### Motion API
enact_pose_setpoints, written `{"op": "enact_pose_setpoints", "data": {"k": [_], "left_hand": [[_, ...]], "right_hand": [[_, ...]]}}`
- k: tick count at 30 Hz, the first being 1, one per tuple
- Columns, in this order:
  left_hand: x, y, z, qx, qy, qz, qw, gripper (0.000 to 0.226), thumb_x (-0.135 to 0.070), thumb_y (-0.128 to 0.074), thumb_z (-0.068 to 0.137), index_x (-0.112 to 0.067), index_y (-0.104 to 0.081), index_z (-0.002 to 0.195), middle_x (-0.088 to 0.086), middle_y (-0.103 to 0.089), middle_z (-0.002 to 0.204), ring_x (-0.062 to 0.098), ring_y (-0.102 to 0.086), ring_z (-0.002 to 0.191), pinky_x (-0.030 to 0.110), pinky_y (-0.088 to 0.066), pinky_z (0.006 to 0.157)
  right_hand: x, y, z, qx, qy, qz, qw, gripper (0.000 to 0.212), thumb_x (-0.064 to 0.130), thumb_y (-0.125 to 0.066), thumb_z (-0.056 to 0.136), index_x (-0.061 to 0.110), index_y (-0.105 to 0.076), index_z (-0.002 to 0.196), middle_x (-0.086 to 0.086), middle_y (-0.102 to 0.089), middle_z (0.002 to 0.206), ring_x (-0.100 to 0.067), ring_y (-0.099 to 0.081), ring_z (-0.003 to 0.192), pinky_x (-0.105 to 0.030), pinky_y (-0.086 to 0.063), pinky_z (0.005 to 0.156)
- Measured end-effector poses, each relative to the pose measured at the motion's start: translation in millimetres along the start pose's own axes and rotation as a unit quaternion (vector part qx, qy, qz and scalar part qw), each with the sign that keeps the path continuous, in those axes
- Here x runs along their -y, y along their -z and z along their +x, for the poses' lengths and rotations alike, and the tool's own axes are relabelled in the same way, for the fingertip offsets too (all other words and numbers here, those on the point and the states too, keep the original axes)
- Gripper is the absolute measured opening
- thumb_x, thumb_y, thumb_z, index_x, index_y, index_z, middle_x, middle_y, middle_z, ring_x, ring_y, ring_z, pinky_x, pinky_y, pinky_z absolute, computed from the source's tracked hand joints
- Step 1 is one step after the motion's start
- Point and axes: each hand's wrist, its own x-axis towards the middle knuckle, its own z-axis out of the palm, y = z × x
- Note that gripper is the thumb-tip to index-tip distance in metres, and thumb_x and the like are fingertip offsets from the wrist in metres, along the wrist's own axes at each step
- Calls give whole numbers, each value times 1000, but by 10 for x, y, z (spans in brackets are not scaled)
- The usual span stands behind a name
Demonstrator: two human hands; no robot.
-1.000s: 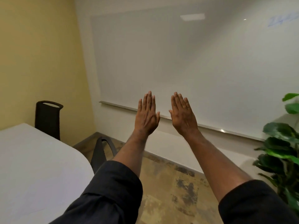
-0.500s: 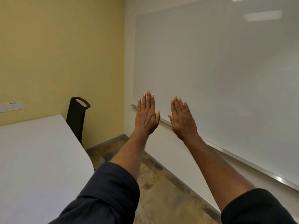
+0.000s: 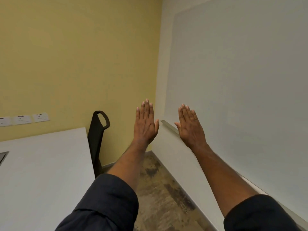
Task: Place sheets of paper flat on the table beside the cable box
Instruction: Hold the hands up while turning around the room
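Since before, our view has swung left, showing more table point(image 3: 41, 164); our left hand point(image 3: 145, 125) and right hand point(image 3: 190, 126) are raised, fingers flat, empty; we see no paper; a grey recess point(image 3: 3, 156) shows at the table's left edge.

- Left of the left hand point(image 3: 145, 125), a grey recessed panel point(image 3: 3, 157) in the table point(image 3: 43, 172) is cut by the frame edge;
- wall sockets point(image 3: 23, 119) too blurred to read;
- chair point(image 3: 97, 140) base hidden behind the table.

Black chair point(image 3: 97, 140) against yellow wall point(image 3: 75, 55), three wall sockets point(image 3: 23, 120), whiteboard point(image 3: 241, 80), mottled floor point(image 3: 160, 189)
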Motion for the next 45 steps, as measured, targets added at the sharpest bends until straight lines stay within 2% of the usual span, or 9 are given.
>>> {"op": "enact_pose_setpoints", "data": {"k": [5, 11, 15, 18, 22, 26, 33, 41, 45], "left_hand": [[668, -764, 707, 13, 55, 59, 997, 72, -41, -17, 103, 0, 7, 156, 20, 14, 166, 32, 11, 155, 51, -4, 126], [1262, -1318, 1218, 18, 126, 109, 986, 72, -40, -21, 103, -1, 6, 157, 20, 12, 166, 32, 10, 155, 51, -4, 127], [1612, -1448, 1426, 8, 162, 114, 980, 72, -41, -22, 103, -2, 5, 157, 19, 11, 167, 31, 10, 155, 49, -3, 127], [2044, -1510, 1531, -1, 185, 119, 976, 69, -37, -25, 103, -2, 0, 158, 18, 6, 167, 30, 6, 156, 50, -5, 127], [2897, -1583, 1456, -27, 238, 138, 961, 67, -30, -35, 102, 1, -10, 157, 20, -4, 166, 33, -2, 155, 51, -9, 126], [3903, -1594, 1298, -35, 293, 187, 937, 67, -33, -27, 102, 1, -9, 157, 20, -5, 166, 33, -3, 155, 50, -9, 127], [5186, -1282, 1019, -48, 360, 234, 902, 67, -35, -26, 102, 1, -11, 157, 19, -5, 167, 32, -4, 156, 48, -8, 127], [6116, -758, 212, -49, 472, 301, 827, 67, -33, -34, 104, 1, -10, 157, 20, -4, 167, 33, -2, 156, 49, -6, 127], [6356, -679, -215, -31, 523, 340, 781, 69, -38, -30, 104, -2, -6, 158, 18, 0, 167, 31, 1, 156, 47, -5, 128]], "right_hand": [[-15, -1148, 1060, 3, 58, 53, 997, 66, 40, -26, 106, 0, -14, 156, -18, -13, 165, -30, -9, 154, -45, -11, 126], [181, -2151, 2113, 9, 137, 129, 982, 69, 43, -30, 105, 0, -14, 156, -18, -12, 165, -30, -9, 154, -46, -12, 126], [461, -2451, 2627, 9, 170, 165, 971, 72, 47, -22, 103, 1, -11, 157, -17, -9, 166, -28, -7, 155, -46, -12, 126], [885, -2713, 3074, -2, 222, 194, 956, 73, 49, -23, 103, 1, -9, 157, -16, -7, 166, -27, -5, 155, -45, -11, 126], [1686, -3124, 3639, -6, 273, 243, 931, 71, 47, -23, 105, 1, -10, 157, -16, -7, 166, -27, -5, 155, -45, -11, 126], [2625, -3505, 4113, -2, 326, 272, 905, 76, 52, -12, 101, 0, -13, 156, -16, -9, 166, -28, -7, 154, -45, -10, 126], [4074, -3698, 4773, -12, 385, 327, 863, 76, 53, -10, 100, 2, -9, 157, -14, -7, 167, -26, -5, 155, -43, -8, 127], [5757, -3685, 4929, -12, 484, 415, 770, 71, 48, -23, 102, -1, -25, 154, -17, -24, 163, -29, -21, 152, -47, -19, 124], [6532, -3721, 4809, -12, 542, 441, 716, 69, 47, -25, 104, 1, -23, 155, -15, -21, 164, -28, -18, 153, -46, -17, 125]]}}
